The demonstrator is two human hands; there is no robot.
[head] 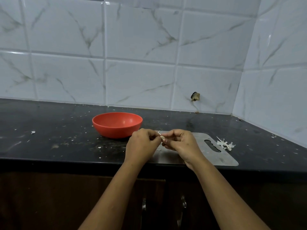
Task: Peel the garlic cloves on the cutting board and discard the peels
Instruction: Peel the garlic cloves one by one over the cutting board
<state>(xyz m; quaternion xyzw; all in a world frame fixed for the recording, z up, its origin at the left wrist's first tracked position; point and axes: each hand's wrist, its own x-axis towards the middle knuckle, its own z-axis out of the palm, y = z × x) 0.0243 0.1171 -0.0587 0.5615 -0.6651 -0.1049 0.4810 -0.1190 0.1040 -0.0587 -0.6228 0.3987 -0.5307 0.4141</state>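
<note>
Both hands meet above the left end of a steel cutting board [209,156] that lies flat on the black counter. My left hand [142,146] and my right hand [181,145] pinch one small pale garlic clove [162,138] between their fingertips. A thin strip of white skin sticks up from the clove. A pile of white garlic peels [226,144] lies on the counter just past the board's right end. Much of the board's left part is hidden under my hands.
An orange bowl [117,125] stands on the counter left of the board, and its inside looks bare. Small white flakes [33,132] are scattered over the black counter [58,138]. Tiled walls close the back and right. Cabinet doors with handles [143,205] sit below the counter edge.
</note>
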